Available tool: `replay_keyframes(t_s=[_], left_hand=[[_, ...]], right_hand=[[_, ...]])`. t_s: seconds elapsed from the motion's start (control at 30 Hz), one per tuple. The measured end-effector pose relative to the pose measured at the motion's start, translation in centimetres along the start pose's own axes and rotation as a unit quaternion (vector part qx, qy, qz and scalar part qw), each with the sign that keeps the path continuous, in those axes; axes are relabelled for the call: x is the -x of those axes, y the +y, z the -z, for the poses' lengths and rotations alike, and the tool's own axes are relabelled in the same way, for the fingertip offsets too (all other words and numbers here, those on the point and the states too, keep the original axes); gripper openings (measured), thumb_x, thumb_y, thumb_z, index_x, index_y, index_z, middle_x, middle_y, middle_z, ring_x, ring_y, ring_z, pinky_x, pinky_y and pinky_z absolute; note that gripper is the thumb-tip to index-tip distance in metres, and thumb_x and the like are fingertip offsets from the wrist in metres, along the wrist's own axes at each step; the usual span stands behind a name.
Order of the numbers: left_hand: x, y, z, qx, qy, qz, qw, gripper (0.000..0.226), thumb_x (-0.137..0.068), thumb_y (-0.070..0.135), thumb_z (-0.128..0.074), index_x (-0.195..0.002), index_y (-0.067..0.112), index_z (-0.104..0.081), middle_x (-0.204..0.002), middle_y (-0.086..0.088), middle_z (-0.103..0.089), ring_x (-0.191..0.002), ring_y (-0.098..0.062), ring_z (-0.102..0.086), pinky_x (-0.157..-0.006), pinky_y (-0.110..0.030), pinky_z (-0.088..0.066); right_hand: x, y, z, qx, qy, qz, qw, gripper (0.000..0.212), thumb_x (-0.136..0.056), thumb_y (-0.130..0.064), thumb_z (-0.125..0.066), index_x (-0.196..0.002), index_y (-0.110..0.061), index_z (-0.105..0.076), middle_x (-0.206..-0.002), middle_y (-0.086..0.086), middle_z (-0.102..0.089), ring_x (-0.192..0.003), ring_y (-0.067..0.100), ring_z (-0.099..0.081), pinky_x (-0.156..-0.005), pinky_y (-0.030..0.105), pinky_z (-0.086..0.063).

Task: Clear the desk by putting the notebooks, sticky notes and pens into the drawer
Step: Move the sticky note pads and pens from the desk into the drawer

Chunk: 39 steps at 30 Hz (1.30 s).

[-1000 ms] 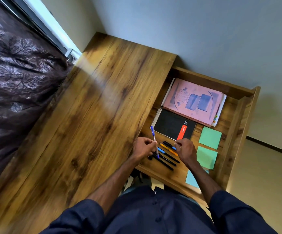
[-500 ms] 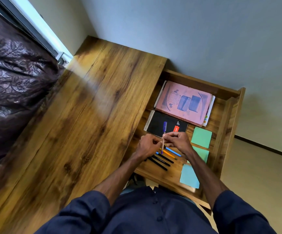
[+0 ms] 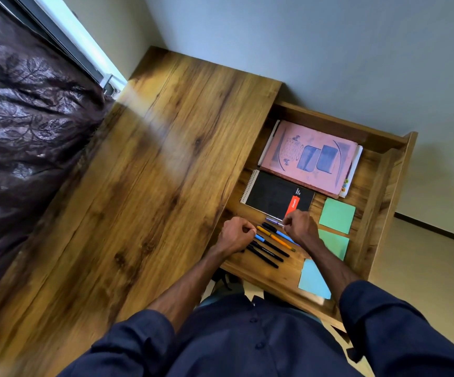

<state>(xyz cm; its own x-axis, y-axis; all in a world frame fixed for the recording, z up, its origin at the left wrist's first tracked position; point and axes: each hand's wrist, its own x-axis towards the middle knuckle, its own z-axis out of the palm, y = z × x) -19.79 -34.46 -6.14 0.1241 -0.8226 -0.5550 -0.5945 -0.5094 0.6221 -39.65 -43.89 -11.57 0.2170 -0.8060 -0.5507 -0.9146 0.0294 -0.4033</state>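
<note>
The open wooden drawer (image 3: pixel 378 172) holds a pink notebook (image 3: pixel 310 156), a black spiral notebook (image 3: pixel 272 195), two green sticky pads (image 3: pixel 337 214) and a blue sticky pad (image 3: pixel 312 280). Several pens (image 3: pixel 270 247) lie side by side at the drawer's near end. My right hand (image 3: pixel 299 227) pinches the tip end of a purple-blue pen (image 3: pixel 273 221), which lies low beside the black notebook, at the far side of the pen row. My left hand (image 3: pixel 236 234) is a closed fist at the left ends of the pens, nothing visible in it.
The wooden desk top (image 3: pixel 152 186) stretches to the left of the drawer. A dark patterned curtain (image 3: pixel 24 126) hangs along its left edge under a window. A grey wall stands behind, and a beige floor (image 3: pixel 424 268) lies to the right.
The purple-blue pen passed from my left hand to my right and went from upright to lying flat by the black notebook. My left hand closed and drew back to the pens' left ends.
</note>
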Motion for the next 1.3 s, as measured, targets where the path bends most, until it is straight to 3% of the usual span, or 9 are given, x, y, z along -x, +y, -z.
replay_keyframes(t_s=[0.1, 0.4, 0.6, 0.73, 1.03, 1.3], left_hand=[[0.0, -0.2, 0.0, 0.004, 0.004, 0.006, 1.0, 0.014, -0.094, 0.024, -0.067, -0.102, 0.016, -0.076, -0.102, 0.004, -0.075, -0.091, -0.004, -0.068, -0.085, -0.029, -0.06], [-0.1, -0.4, 0.3, 0.002, -0.006, 0.01, 1.0, 0.016, -0.096, 0.024, -0.066, -0.106, 0.015, -0.075, -0.105, 0.004, -0.073, -0.091, -0.004, -0.069, -0.081, -0.025, -0.059], [-0.1, -0.5, 0.5, 0.008, -0.006, 0.015, 1.0, 0.015, -0.095, 0.025, -0.066, -0.105, 0.016, -0.074, -0.102, 0.005, -0.073, -0.09, -0.003, -0.068, -0.08, -0.025, -0.059], [-0.1, -0.5, 0.5, 0.01, -0.005, 0.016, 1.0, 0.015, -0.095, 0.025, -0.066, -0.104, 0.016, -0.075, -0.101, 0.005, -0.073, -0.09, -0.003, -0.068, -0.081, -0.025, -0.058], [0.1, 0.8, 1.1, 0.029, 0.001, 0.007, 1.0, 0.015, -0.092, 0.025, -0.066, -0.099, 0.019, -0.078, -0.097, 0.007, -0.076, -0.092, -0.004, -0.068, -0.085, -0.025, -0.056], [0.5, 2.5, 2.9, 0.055, 0.012, -0.029, 0.998, 0.009, -0.091, 0.021, -0.067, -0.089, 0.026, -0.074, -0.087, 0.009, -0.073, -0.083, -0.006, -0.069, -0.067, -0.014, -0.051]], right_hand=[[0.2, -0.2, -0.5, -0.008, 0.003, -0.006, 1.0, 0.007, -0.091, -0.017, -0.073, -0.093, -0.013, -0.078, -0.091, 0.005, -0.076, -0.072, 0.014, -0.061, -0.057, 0.021, -0.04], [0.2, 0.1, -1.3, 0.0, 0.015, -0.016, 1.0, 0.001, -0.09, -0.016, -0.074, -0.09, -0.016, -0.073, -0.088, 0.005, -0.072, -0.08, 0.019, -0.067, -0.066, 0.031, -0.055], [0.0, 0.5, -1.4, -0.01, 0.013, -0.029, 0.999, 0.004, -0.09, -0.015, -0.072, -0.089, -0.018, -0.07, -0.086, 0.004, -0.071, -0.076, 0.017, -0.062, -0.061, 0.025, -0.043], [0.3, 0.6, -1.0, -0.036, 0.025, -0.021, 0.999, 0.007, -0.088, -0.019, -0.076, -0.088, -0.018, -0.069, -0.085, 0.002, -0.069, -0.076, 0.016, -0.063, -0.057, 0.025, -0.043], [1.6, -0.6, 0.0, -0.054, 0.073, -0.002, 0.996, 0.002, -0.086, -0.017, -0.076, -0.087, -0.019, -0.076, -0.09, 0.002, -0.075, -0.08, 0.018, -0.067, -0.066, 0.025, -0.048], [3.4, -3.9, 2.1, -0.048, 0.099, 0.056, 0.992, 0.006, -0.087, -0.016, -0.071, -0.086, -0.017, -0.077, -0.089, 0.001, -0.075, -0.08, 0.015, -0.067, -0.072, 0.031, -0.058]])
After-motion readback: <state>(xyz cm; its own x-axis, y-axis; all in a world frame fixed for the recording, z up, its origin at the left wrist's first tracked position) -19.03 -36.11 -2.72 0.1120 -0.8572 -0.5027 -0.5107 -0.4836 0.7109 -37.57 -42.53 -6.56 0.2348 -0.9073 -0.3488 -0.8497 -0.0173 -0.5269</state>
